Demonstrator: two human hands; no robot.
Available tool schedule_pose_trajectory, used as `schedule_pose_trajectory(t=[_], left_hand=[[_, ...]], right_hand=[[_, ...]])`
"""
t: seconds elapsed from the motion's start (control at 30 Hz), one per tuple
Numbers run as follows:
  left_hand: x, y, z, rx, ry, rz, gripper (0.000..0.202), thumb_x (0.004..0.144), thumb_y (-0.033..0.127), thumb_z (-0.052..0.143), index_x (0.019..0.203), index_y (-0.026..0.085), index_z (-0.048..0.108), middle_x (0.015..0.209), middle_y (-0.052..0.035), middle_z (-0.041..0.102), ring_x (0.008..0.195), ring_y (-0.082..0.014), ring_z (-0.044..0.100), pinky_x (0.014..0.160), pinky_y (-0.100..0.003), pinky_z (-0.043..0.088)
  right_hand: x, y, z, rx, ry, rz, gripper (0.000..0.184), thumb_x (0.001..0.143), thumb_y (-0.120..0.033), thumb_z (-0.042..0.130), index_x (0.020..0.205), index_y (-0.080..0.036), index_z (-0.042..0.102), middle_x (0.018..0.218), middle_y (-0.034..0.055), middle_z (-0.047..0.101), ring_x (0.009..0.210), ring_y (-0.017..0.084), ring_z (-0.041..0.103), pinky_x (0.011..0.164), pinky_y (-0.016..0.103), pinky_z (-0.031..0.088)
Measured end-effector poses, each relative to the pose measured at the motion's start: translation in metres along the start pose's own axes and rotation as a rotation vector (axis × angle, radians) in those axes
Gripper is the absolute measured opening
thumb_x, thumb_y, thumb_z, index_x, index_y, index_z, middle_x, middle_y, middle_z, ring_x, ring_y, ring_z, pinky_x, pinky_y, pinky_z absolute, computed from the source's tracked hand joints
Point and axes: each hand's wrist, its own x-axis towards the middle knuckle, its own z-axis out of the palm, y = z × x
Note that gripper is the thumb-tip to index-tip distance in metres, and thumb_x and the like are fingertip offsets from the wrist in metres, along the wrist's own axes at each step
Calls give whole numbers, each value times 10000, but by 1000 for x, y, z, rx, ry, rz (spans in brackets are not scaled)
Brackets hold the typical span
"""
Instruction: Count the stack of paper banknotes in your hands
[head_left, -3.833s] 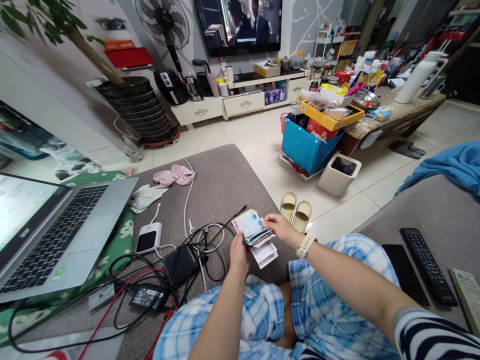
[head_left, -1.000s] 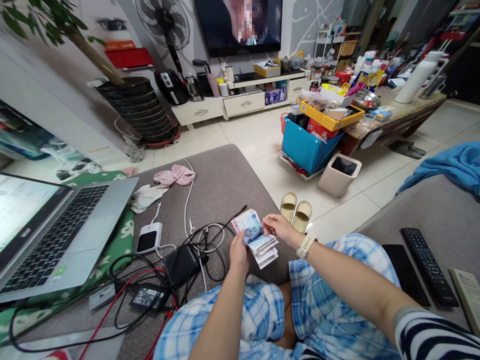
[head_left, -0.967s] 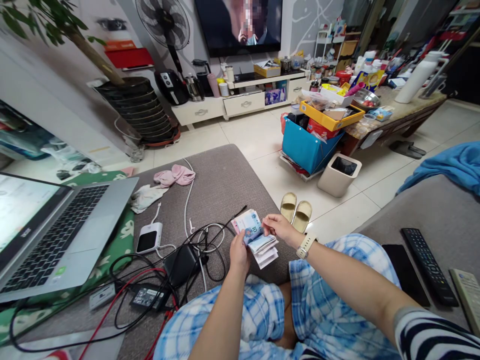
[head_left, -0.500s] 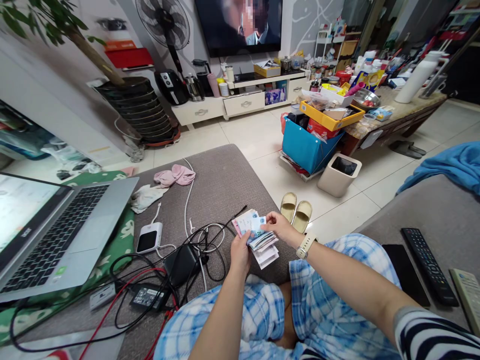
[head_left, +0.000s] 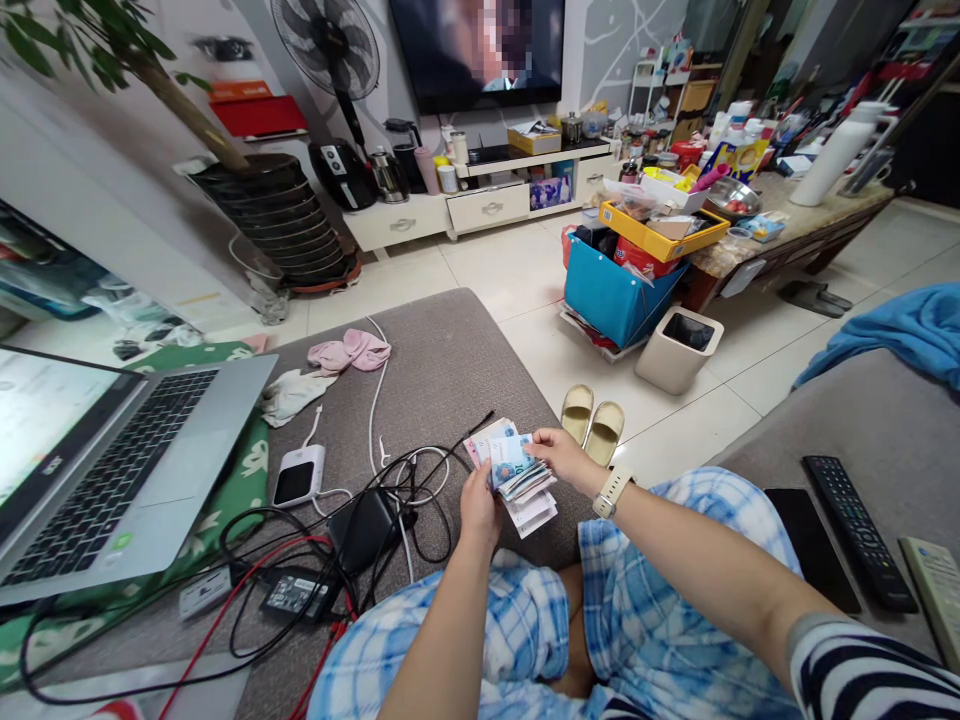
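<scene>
Several banknotes (head_left: 514, 470) | left hand (head_left: 478, 512) gripping them | right hand (head_left: 562, 458) pinching their edge

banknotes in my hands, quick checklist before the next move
Left hand gripping the banknotes: ok, the stack sits firmly in it.
Right hand on the top note: ok, its fingers touch the note's edge.
Lower notes squared up: not ok, they fan out unevenly below the stack.
Notes clear of the black cables: ok, they are held above and beside them.
Amount in the stack: cannot tell, a 10 shows on the top note, but the rest are hidden or too small.
</scene>
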Motion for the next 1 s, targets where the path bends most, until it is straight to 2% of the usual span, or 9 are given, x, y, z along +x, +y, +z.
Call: schedule_pose_trajectory(t=[0.13, 0.53, 0.77, 1.0], left_hand=[[1, 0, -1, 0, -9, 8, 304, 678, 334, 712, 882, 110, 688, 815, -72, 732, 693, -188, 675, 739, -338, 509], [3, -2, -3, -1, 14, -5, 247, 724, 301, 668, 879, 109, 684, 805, -70, 731, 673, -179, 668, 717, -327, 515], [2, -1, -2, 1, 2, 0, 236, 726, 303, 669, 871, 117, 683, 814, -74, 731, 703, -194, 676, 781, -359, 512], [2, -1, -1, -8, 26, 1, 222, 733, 281, 656, 873, 109, 674, 819, -77, 727, 690, -184, 670, 765, -352, 510]], right_hand=[[-1, -3, 1, 10, -7, 4, 364, 676, -465, 695, 611, -184, 473, 550, -63, 449, 505, 87, 358, 515, 233, 286], [0, -2, 0, 34, -27, 5, 336, 681, -449, 697, 636, -178, 504, 576, -57, 467, 517, 88, 376, 528, 232, 290], [-2, -2, 0, 38, -36, 0, 325, 695, -433, 695, 640, -178, 503, 568, -60, 458, 511, 89, 378, 532, 234, 295], [1, 2, -1, 36, -45, -11, 328, 693, -435, 697, 641, -171, 510, 562, -61, 461, 512, 86, 385, 528, 231, 296]])
